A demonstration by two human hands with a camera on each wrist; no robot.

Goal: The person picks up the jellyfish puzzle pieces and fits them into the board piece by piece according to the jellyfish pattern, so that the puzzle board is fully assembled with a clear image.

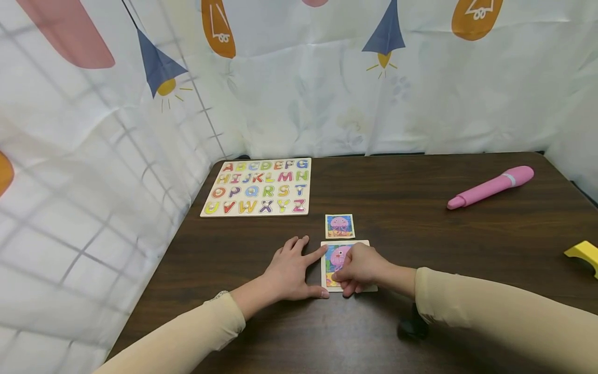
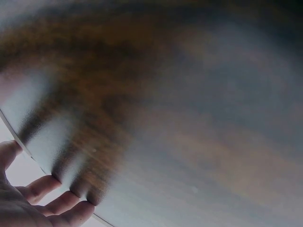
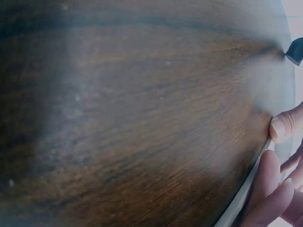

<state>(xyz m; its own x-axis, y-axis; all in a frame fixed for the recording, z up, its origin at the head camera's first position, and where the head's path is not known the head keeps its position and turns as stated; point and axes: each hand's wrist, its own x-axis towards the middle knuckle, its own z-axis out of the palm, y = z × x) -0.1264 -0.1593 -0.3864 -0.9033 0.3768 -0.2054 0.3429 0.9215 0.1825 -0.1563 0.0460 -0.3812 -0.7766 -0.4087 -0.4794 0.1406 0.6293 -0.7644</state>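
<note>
A jellyfish puzzle board (image 1: 325,265) with a pale frame lies flat on the dark table. My left hand (image 1: 290,270) rests beside it, fingers spread, with index fingertip and thumb at the board's left edge. Over the right part of the picture, my right hand (image 1: 362,270) has its fingers curled and pinches at a puzzle piece, mostly hidden beneath them. Just above the board lies a small card (image 1: 340,226) with a similar pink jellyfish. In the right wrist view the board's edge (image 3: 241,198) runs past the fingers.
A wooden alphabet board (image 1: 256,187) with knobbed letters lies at the back left. A pink marker-shaped object (image 1: 490,188) lies at the back right, and part of a yellow object (image 1: 584,255) shows at the right edge. Printed white curtains (image 1: 299,104) enclose the table's back and sides.
</note>
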